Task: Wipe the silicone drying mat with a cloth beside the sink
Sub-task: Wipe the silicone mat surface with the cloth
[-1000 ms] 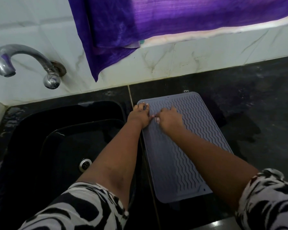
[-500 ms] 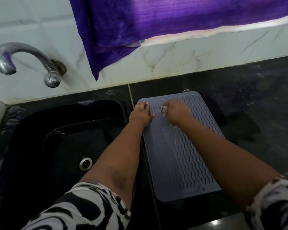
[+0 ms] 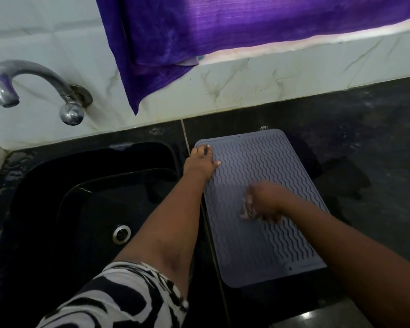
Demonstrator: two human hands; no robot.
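A grey silicone drying mat (image 3: 258,252) with wavy ridges lies flat on the black counter, just right of the sink. My left hand (image 3: 200,163) rests on the mat's far left corner, fingers spread, holding nothing. My right hand (image 3: 268,200) is over the middle of the mat, blurred by motion. Its fingers are curled on a small pale cloth (image 3: 247,207) that is pressed against the ridges. Most of the cloth is hidden under the hand.
A black sink (image 3: 57,185) with a metal drain (image 3: 121,233) lies to the left, and a curved metal tap (image 3: 33,74) sticks out of the tiled wall. A purple towel (image 3: 199,31) hangs over the sill. Black counter (image 3: 365,143) lies right of the mat, with a wet patch (image 3: 341,178).
My right hand has slid from the mat's far end, beside my left hand, toward me to the middle of the mat. The left hand has stayed on the far corner.
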